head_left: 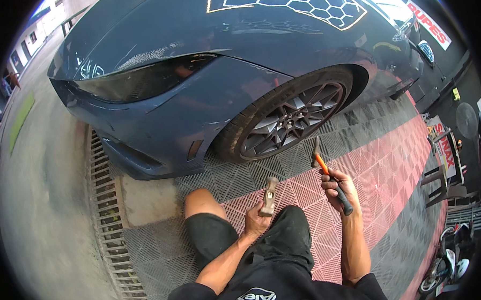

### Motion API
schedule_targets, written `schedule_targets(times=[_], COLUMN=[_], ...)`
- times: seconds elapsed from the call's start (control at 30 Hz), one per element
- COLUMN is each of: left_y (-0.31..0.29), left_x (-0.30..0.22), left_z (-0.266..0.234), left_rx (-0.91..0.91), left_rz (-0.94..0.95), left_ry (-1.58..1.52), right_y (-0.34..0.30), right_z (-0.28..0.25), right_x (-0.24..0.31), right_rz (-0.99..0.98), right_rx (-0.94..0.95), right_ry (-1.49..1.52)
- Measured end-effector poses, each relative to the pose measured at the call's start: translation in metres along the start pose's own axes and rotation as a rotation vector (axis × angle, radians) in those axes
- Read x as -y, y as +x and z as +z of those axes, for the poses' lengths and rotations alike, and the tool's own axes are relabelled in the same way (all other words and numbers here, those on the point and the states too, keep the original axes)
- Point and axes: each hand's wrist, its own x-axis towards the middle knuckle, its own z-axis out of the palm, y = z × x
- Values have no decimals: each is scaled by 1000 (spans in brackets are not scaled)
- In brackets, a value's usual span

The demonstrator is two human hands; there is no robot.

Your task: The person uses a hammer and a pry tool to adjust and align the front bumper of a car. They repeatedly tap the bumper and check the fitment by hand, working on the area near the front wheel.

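My left hand (256, 220) is closed around a worn metal dolly block (270, 196), held upright above my knees. In my right hand (340, 187) is a body hammer (321, 164), its orange and black handle slanting up to a dark head with a long narrow tip. Both tools are apart from each other and from the car. In front of me stands a dark blue-grey car (169, 121). Its front wheel (290, 121) is nearest to the hammer head. Pale scuffs mark the bodywork above the dark headlight (146, 79).
Red and grey grid floor tiles (354, 172) lie under me and the car. A metal drain grate (109, 209) runs along the left, beside concrete (60, 211). At the right are a dark stool (435, 187) and a small motorbike (444, 264). Reflected light lines cross the hood.
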Motion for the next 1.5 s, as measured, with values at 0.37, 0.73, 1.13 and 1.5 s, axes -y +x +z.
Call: schedule_targets(times=[0.37, 0.73, 1.13, 1.5], left_y=[-6, 20, 44, 112], left_x=[62, 68, 39, -42], left_z=[-25, -28, -44, -53], left_rx=[267, 297, 301, 429], left_rz=[40, -101, -3, -74], left_ry=[21, -87, -159, -255], right_y=[-20, -113, -113, -58], right_z=[-123, -277, -342, -450], right_x=[-61, -171, -222, -263], right_rz=[-73, 239, 223, -187], right_rx=[-430, -817, -1077, -1368], right_ry=[94, -112, -274, -433])
